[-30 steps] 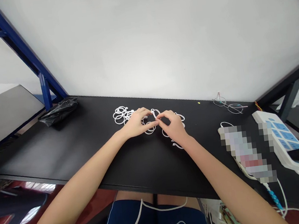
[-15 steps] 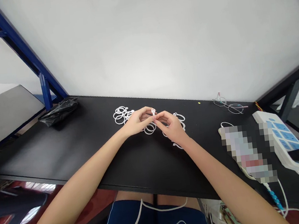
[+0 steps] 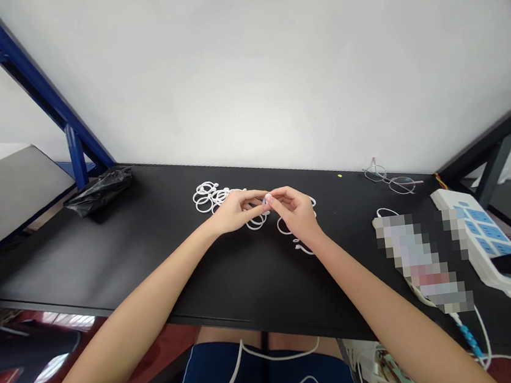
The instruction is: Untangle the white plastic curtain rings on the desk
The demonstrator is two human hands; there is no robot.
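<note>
My left hand and my right hand meet above the black table, fingertips pinched together. Between them is a small white plastic ring, mostly covered by the fingers. A cluster of similar white rings with little knobs lies beside my left hand, partly hidden by it. One more white ring shows below the left fingers. Under and around my right hand lie other white rings, largely blocked from sight by the hand, with a curved white piece near the wrist.
Eyeglasses rest near the wall at right. A blurred-out phone with a cable and a white power strip with blue sockets lie at the right. A crumpled black plastic bag sits at the left end of the black table.
The white knob that stuck up between my hands is now mostly covered by fingertips. My right hand has shifted slightly, with its fingers closing over the piece; my left fingers have straightened.
</note>
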